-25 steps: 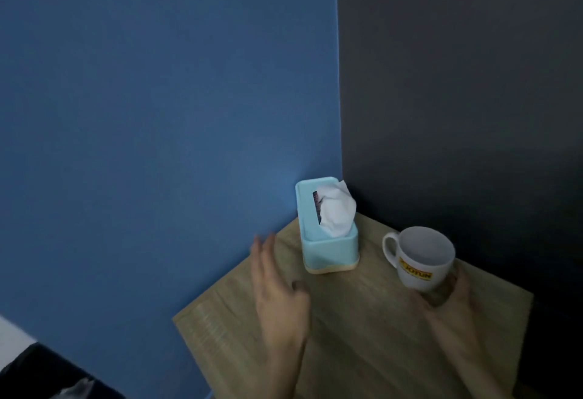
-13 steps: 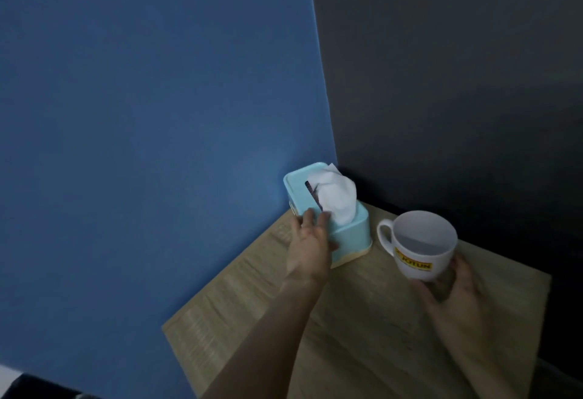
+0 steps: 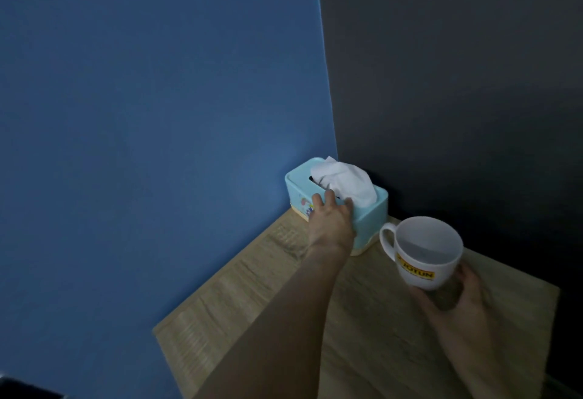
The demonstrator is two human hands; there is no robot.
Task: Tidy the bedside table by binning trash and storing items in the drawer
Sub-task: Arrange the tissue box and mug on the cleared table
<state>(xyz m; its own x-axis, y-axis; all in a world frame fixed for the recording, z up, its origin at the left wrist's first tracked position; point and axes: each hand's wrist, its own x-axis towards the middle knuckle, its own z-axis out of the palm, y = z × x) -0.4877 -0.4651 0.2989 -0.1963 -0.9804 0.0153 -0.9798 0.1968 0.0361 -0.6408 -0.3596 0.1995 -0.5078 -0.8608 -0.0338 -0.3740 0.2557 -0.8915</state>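
A light blue tissue box (image 3: pixel 369 212) with a white tissue (image 3: pixel 347 182) sticking out stands in the back corner of the wooden bedside table (image 3: pixel 252 297). My left hand (image 3: pixel 331 218) is stretched out and grips the box's near side, fingers over its top edge. A white mug (image 3: pixel 426 253) with a yellow label is held just above the table at the right. My right hand (image 3: pixel 457 301) cups the mug from below and behind.
A blue wall runs along the table's left side and a dark grey wall along its back right. The table's left edge drops off next to the blue wall. A dark shape shows at the bottom left corner.
My left hand has reached forward from the table middle to the tissue box and gripped it. My right hand has closed round the mug and raised it slightly.
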